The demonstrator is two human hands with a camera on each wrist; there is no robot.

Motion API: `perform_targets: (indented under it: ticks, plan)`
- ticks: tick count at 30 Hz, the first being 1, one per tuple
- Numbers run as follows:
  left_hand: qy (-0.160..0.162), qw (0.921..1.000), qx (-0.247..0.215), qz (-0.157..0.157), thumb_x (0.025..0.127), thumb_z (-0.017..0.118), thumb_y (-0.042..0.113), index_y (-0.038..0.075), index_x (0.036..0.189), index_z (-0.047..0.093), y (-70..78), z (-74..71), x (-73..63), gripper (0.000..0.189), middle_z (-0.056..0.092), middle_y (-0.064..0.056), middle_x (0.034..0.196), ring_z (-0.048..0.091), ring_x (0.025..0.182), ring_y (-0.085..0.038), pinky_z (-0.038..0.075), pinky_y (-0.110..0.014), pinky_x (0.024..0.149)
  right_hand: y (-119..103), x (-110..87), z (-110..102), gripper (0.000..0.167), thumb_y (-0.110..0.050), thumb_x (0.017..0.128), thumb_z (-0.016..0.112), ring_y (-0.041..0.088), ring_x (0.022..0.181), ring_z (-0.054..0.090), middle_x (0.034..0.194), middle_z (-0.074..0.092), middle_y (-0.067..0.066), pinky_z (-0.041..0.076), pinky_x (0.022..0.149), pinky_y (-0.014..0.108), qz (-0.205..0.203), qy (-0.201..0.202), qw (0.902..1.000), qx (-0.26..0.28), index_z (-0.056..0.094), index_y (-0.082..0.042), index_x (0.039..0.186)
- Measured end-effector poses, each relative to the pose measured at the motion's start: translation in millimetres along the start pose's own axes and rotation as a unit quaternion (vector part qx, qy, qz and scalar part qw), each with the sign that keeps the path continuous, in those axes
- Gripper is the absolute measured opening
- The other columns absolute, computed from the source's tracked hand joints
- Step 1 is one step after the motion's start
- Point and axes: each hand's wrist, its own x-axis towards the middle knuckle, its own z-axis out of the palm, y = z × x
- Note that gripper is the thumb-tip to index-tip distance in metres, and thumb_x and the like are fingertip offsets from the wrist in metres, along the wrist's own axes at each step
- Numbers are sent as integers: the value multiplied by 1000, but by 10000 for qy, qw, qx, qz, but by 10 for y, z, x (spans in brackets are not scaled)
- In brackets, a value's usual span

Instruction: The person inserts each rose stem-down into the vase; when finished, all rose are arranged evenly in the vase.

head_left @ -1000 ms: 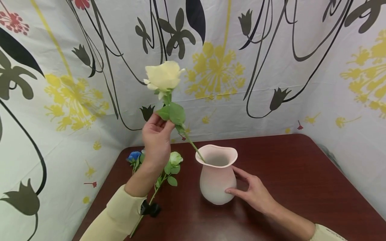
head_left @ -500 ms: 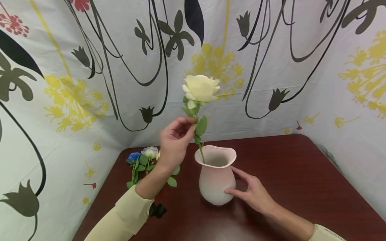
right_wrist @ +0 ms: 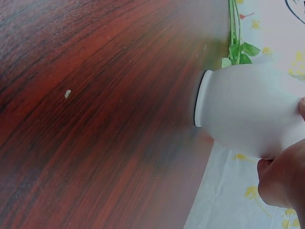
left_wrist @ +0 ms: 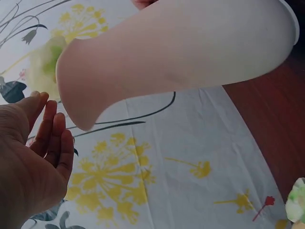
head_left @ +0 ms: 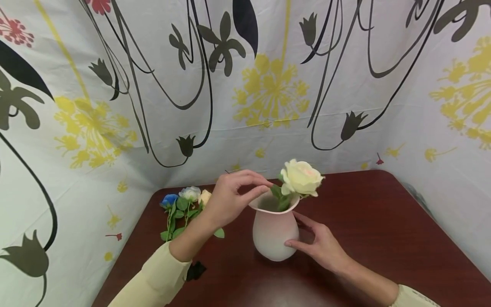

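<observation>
My left hand [head_left: 235,198]: fingers loosely bent, side by side, by the mouth of the vase [head_left: 274,234]. Cream rose [head_left: 302,178] leans in it, just beyond their tips. My right hand [head_left: 326,246], thumb spread, grips its side.

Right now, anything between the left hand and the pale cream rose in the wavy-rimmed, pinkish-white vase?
Nothing visible. In the head view, the left hand hovers by the left rim of the vase, close to the green leaves of the rose. The right hand holds the right side of the vase, out of that path.
</observation>
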Motion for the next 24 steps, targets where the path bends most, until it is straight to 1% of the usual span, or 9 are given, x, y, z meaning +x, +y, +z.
perform_targets:
  ticks: [6, 10, 12, 16, 18, 21, 24]
  plan:
    - [219, 9990, -52, -383, 100, 78, 18, 21, 111, 84, -73, -64, -65, 13, 77, 13, 109, 70, 108, -4, 58, -31, 93, -2, 6, 2, 82, -35, 85, 93, 25, 124, 67, 146, 64, 10, 57, 100, 53, -52, 40, 10000, -47, 56, -7, 153]
    - [302, 9976, -106, -612, 98, 80, 18, 23, 111, 83, -114, -97, -107, 14, 77, 14, 109, 71, 106, -5, 59, -32, 91, -8, 4, 2, 82, -36, 84, 93, 24, 124, 67, 146, 64, 9, 58, 99, 46, -42, 62, 9999, -115, 57, -8, 153]
    - [317, 9966, -163, -742, 98, 80, 20, 24, 112, 83, -134, -112, -127, 15, 77, 14, 109, 72, 105, -5, 60, -32, 87, -7, 5, 2, 82, -36, 84, 93, 24, 124, 67, 145, 64, 9, 58, 99, 45, -52, 62, 9999, -117, 57, -8, 153]
    - [341, 9934, -369, -1032, 99, 79, 21, 23, 114, 81, -169, -147, -172, 16, 77, 13, 110, 73, 95, -7, 60, -32, 75, 2, 5, 2, 82, -35, 84, 93, 26, 125, 67, 142, 66, 8, 58, 100, 49, -75, 48, 9999, -59, 57, -8, 153]
    - [379, 9914, -451, -1165, 99, 79, 20, 21, 115, 80, -186, -171, -195, 16, 78, 12, 110, 74, 91, -8, 60, -31, 71, 7, 7, 3, 82, -34, 84, 93, 27, 124, 67, 141, 67, 8, 57, 99, 53, -92, 45, 9999, -34, 57, -7, 153]
    - [460, 9896, -509, -1267, 99, 79, 17, 15, 116, 80, -225, -211, -226, 18, 78, 9, 109, 74, 91, -9, 61, -31, 74, 9, 8, 4, 82, -34, 84, 93, 27, 123, 68, 140, 68, 8, 58, 98, 53, -108, 52, 9999, -64, 57, -7, 152]
    - [537, 9877, -549, -1363, 98, 80, 15, 10, 118, 79, -273, -255, -268, 20, 78, 6, 110, 75, 93, -10, 63, -33, 80, 4, 9, 7, 81, -35, 84, 93, 26, 123, 68, 139, 68, 8, 58, 98, 53, -112, 59, 9999, -70, 57, -8, 152]
